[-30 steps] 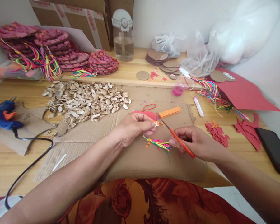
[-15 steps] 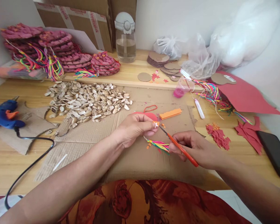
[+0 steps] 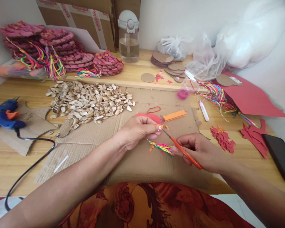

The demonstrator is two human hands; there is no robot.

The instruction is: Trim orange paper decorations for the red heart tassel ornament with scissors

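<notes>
Between thumb and fingers, my left hand (image 3: 142, 128) pinches a small orange paper piece (image 3: 159, 126) with a white star shape against it. My right hand (image 3: 197, 150) is closed round the orange handles of a pair of scissors (image 3: 184, 151). The blades point left, their tips at the paper's edge. Behind my left hand lies a red disc (image 3: 152, 117) with a red loop, partly hidden by my fingers. A multicoloured tassel (image 3: 163, 148) rests below, among small orange scraps. Just beyond the scissors lies a folded orange strip (image 3: 174, 116).
Peanut shells (image 3: 92, 101) cover the left of the cardboard sheet (image 3: 133, 164). At far left lies a blue glue gun (image 3: 7, 115) with its cord. A pink cup (image 3: 183, 92), red paper scraps (image 3: 223, 139) and a phone (image 3: 280, 156) are on the right. Behind stands a water bottle (image 3: 129, 41).
The view has shifted very slightly. Both hands, the paper piece and the scissors keep nearly the same position.
</notes>
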